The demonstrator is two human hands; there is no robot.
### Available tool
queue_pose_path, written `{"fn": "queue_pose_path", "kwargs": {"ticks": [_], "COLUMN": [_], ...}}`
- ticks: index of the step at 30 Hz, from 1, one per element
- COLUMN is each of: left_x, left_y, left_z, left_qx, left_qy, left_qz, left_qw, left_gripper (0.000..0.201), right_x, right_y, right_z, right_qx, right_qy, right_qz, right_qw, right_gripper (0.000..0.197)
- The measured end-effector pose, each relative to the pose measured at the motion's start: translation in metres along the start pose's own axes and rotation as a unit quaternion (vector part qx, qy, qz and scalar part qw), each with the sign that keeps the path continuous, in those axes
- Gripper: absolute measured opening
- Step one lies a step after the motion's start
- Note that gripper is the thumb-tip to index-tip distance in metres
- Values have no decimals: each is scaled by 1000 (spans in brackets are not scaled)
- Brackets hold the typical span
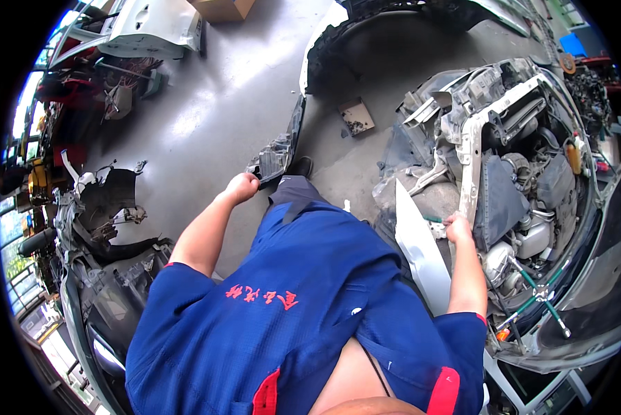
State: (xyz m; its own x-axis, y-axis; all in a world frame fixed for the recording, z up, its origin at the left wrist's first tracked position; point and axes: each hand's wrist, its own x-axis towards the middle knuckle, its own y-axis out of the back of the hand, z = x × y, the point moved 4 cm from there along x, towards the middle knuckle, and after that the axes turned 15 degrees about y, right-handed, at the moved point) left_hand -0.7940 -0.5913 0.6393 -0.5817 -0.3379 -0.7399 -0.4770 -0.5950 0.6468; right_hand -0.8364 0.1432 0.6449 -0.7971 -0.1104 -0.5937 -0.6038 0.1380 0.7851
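My left hand (243, 187) is closed round the lower end of a dark plastic car part (277, 155). That part has a ribbed grey section and narrows upward toward a large curved body panel (314, 52), pale outside and dark inside; whether the two are joined I cannot tell. At the opened front of a car, my right hand (457, 227) is curled at the lower end of a pale metal frame beam (470, 159). A thin green object (433, 218) shows beside its fingers, but what they grip is unclear. A white panel (418, 242) stands just left of that forearm.
A green four-way lug wrench (543, 293) lies over the engine bay at right. On the floor ahead sits a small open box (356, 117) of dark bits. Another dismantled car front (106, 277) is at left. A white door panel (155, 28) and cardboard box (222, 8) are farther off.
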Motion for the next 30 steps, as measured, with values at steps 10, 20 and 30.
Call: {"fn": "queue_pose_path", "kwargs": {"ticks": [10, 20, 30], "left_x": [33, -40, -16], "left_y": [97, 63, 118], "left_z": [1, -28, 33], "left_qx": [-7, 25, -16], "left_qy": [-5, 130, 42], "left_qz": [41, -45, 67], "left_qw": [999, 990, 997], "left_gripper": [33, 33, 34], "right_x": [20, 11, 11], "right_y": [-8, -2, 3], "right_z": [26, 14, 15], "right_qx": [119, 69, 80], "right_qy": [-61, -13, 1], "right_qz": [120, 61, 78], "right_qw": [984, 996, 994], "right_gripper": [20, 21, 22]}}
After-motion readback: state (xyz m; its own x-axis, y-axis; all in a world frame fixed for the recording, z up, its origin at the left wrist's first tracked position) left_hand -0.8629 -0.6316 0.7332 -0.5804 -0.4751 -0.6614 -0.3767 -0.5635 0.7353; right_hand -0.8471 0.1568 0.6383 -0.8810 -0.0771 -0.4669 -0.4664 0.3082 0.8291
